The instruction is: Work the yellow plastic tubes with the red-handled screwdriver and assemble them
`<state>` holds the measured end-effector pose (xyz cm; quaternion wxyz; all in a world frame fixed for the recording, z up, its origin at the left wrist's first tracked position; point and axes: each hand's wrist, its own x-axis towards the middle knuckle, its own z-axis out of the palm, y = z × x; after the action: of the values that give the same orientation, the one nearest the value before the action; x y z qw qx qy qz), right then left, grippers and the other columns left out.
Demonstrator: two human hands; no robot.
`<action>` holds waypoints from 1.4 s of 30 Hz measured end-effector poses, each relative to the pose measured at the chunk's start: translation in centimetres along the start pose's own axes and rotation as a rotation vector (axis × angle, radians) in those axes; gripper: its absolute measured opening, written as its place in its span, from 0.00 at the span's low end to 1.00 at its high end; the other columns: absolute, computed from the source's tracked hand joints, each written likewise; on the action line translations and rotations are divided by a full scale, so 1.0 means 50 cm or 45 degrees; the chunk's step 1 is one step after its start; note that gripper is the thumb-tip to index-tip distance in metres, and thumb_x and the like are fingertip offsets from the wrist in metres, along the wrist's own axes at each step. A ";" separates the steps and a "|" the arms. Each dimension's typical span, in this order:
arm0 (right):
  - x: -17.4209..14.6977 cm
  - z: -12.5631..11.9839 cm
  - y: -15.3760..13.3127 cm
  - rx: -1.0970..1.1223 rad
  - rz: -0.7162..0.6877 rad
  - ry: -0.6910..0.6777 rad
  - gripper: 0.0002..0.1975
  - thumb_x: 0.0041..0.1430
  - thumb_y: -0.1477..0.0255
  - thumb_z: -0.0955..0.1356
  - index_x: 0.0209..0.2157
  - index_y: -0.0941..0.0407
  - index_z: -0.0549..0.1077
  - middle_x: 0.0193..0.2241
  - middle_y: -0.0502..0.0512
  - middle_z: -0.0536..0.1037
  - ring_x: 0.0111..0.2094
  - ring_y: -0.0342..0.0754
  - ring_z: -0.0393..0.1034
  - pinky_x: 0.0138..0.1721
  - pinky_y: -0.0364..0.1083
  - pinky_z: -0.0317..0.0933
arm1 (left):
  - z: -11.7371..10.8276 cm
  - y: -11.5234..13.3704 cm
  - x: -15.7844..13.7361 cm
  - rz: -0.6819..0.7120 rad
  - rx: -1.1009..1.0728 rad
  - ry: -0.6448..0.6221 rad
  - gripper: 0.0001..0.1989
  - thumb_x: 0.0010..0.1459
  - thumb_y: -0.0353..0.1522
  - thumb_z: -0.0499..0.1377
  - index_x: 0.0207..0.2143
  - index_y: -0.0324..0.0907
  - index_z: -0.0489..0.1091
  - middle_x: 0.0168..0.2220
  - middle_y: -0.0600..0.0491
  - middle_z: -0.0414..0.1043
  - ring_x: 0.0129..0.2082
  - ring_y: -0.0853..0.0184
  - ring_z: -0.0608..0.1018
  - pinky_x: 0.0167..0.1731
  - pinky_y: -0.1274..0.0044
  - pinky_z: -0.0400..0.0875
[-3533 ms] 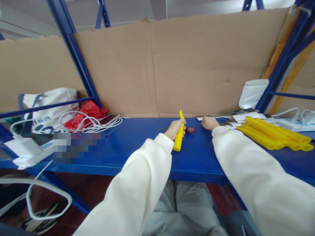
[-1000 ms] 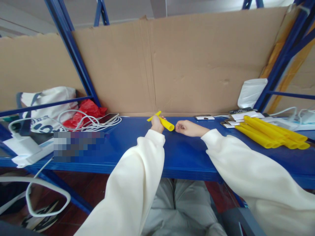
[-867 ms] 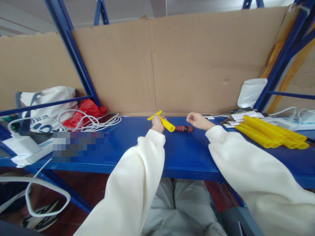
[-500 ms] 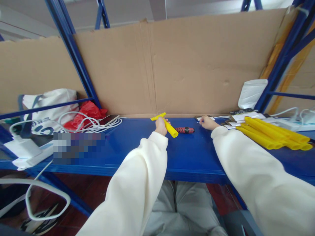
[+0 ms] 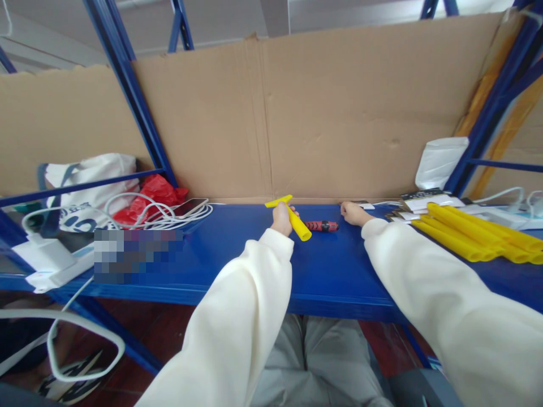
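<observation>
My left hand [image 5: 281,217] is closed around a yellow T-shaped tool [image 5: 300,226]. Its round tube handle points toward me with an open end, and its thin crossbar faces the cardboard. Just right of it a red and black screwdriver handle [image 5: 322,226] lies on the blue shelf [image 5: 335,265]. Farther right, near the back edge, my right hand [image 5: 353,213] is closed with its fingers curled in. Whatever its fingertips hold, if anything, is hidden. A small flat dark-and-white item [image 5: 365,206] lies right behind that hand.
Several yellow tubes [image 5: 479,232] lie piled at the right, beside black and white packets [image 5: 428,199]. Cardboard [image 5: 339,113] walls the back. At the left are white cables [image 5: 169,217], a red plastic bag [image 5: 155,195], a white cloth bag [image 5: 97,169] and a power strip [image 5: 59,271].
My right hand has turned, so its fingertips no longer show. The left hand still holds the yellow tool in nearly the same place. The whole view has shifted slightly.
</observation>
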<state>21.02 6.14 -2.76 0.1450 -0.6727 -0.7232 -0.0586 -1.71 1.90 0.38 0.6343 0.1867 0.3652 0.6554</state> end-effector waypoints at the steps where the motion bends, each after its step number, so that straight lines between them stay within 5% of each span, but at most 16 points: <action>1: -0.002 -0.001 0.001 -0.010 0.002 -0.005 0.09 0.54 0.85 0.64 0.32 0.61 0.74 0.34 0.62 0.78 0.37 0.48 0.72 0.37 0.41 0.60 | 0.000 0.000 -0.001 -0.002 0.002 0.000 0.08 0.60 0.27 0.49 0.28 0.41 0.63 0.19 0.59 0.58 0.12 0.75 0.61 0.16 0.81 0.55; 19: -0.032 -0.033 0.118 0.032 0.330 -0.043 0.09 0.53 0.83 0.65 0.28 0.62 0.79 0.31 0.62 0.81 0.35 0.49 0.76 0.35 0.41 0.63 | 0.002 0.004 -0.015 0.014 0.121 -0.004 0.10 0.60 0.27 0.46 0.30 0.40 0.65 0.19 0.58 0.58 0.13 0.73 0.61 0.17 0.80 0.56; 29: -0.036 -0.031 0.113 -0.069 0.434 -0.051 0.10 0.57 0.78 0.66 0.38 0.63 0.79 0.39 0.69 0.80 0.42 0.53 0.76 0.39 0.44 0.65 | 0.002 0.002 -0.016 0.006 0.151 -0.012 0.10 0.62 0.27 0.47 0.33 0.39 0.67 0.19 0.58 0.58 0.14 0.74 0.61 0.18 0.80 0.57; 33: -0.039 -0.032 0.108 -0.106 0.349 0.010 0.14 0.61 0.76 0.64 0.43 0.63 0.79 0.42 0.71 0.80 0.46 0.56 0.75 0.43 0.46 0.65 | 0.003 0.003 -0.021 -0.004 0.159 -0.016 0.10 0.62 0.27 0.46 0.31 0.39 0.65 0.19 0.58 0.58 0.13 0.74 0.61 0.18 0.80 0.57; 42: -0.019 -0.008 0.097 -0.078 -0.117 0.013 0.16 0.59 0.76 0.64 0.44 0.56 0.80 0.46 0.56 0.81 0.50 0.51 0.74 0.53 0.44 0.63 | 0.005 0.006 -0.026 -0.018 0.181 -0.019 0.12 0.64 0.27 0.45 0.27 0.41 0.61 0.18 0.58 0.58 0.13 0.74 0.61 0.17 0.80 0.56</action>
<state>25.92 5.55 -3.18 0.1250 -0.6425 -0.7505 -0.0908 -1.58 0.72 1.03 0.6267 0.2337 0.4072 0.6219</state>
